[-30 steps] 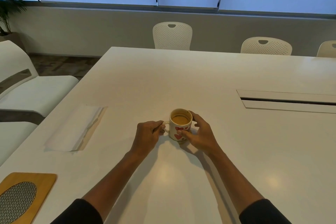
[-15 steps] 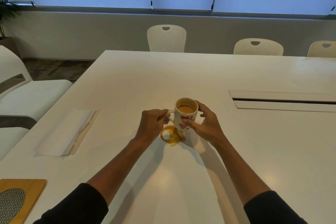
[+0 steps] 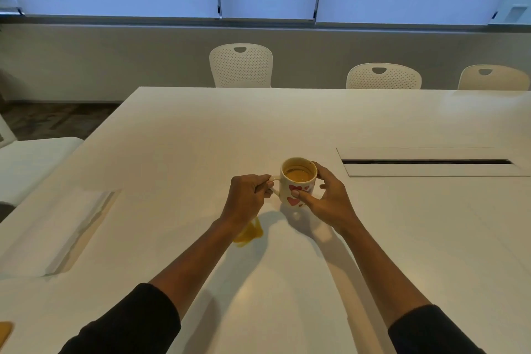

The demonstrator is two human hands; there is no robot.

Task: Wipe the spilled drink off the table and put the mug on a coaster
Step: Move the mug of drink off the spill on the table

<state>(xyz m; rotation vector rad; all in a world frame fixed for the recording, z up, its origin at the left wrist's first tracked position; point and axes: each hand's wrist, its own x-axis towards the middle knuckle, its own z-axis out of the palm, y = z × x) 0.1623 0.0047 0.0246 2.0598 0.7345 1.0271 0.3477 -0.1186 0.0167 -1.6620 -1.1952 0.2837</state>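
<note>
We lift the mug clear of the spill so the wiping can begin

Our left hand (image 3: 248,195) has its fingers curled tight around the handle, and our right hand (image 3: 326,201) spreads its fingers (image 3: 304,195) around the far side of the mug (image 3: 298,181), thumb pressed on the red hearts; the mug, cream with an orange-brown drink well below the rim, sits upright and looks to be just off the table (image 3: 402,238), near its middle, with the orange spill (image 3: 248,234) on the near side, partly under our left wrist. Next, we judge, the mug must travel level towards the coaster (image 3: 4,332), whose corner shows at the table's near left edge, before we fetch the folded paper towel (image 3: 57,233) by the left edge
</note>
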